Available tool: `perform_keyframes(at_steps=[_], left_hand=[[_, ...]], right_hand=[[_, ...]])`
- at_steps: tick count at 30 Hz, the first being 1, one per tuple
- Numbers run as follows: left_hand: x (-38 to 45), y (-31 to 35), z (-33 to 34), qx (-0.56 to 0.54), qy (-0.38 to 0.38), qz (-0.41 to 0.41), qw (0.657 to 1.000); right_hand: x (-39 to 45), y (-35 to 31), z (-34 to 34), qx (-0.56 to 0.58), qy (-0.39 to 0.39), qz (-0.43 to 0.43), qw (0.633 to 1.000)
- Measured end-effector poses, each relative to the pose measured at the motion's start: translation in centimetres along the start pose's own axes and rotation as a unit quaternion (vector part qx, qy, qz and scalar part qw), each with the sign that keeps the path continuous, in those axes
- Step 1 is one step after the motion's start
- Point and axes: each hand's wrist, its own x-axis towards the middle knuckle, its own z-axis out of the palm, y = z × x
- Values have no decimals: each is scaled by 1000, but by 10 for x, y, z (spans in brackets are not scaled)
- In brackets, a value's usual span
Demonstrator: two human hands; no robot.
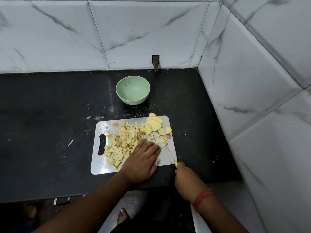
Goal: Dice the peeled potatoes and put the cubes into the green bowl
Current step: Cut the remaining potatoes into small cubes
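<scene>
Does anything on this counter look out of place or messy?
One pale potato slice pokes past the far edge of the white plastic cutting board over the black stone counter, which is dotted with white specks. The green bowl is empty.

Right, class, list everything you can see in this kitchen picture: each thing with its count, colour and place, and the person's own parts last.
Green bowl: one, pale green, nothing in it, on the counter beyond the board.
Cutting board: one, white, on the counter.
Potato cubes: many, yellow, piled on the board's left.
Potato slices: several, yellow, at the board's far right corner.
Knife: one, yellow handle, blade on the board.
Counter: one, black.
Wall tiles: white marble.
Left hand: on the board, steadying potato.
Right hand: grips the knife.
</scene>
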Motion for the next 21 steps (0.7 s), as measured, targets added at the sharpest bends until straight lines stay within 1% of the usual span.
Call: perform_keyframes(at_steps=[3,9,17,21], left_hand=[[-1,0,0,-4,-2,-1,1000],[0,-1,0,-6,3,1,1000],[0,-1,2,-8,1,-2,1000],[-1,-2,2,-7,1,0,1000]], right_hand=[[-7,7,2,0,-12,-6,1000],[-15,7,-4,29,39,-60,997],[-7,-1,0,17,-16,-10,1000],[-16,7,0,19,10,-38,999]])
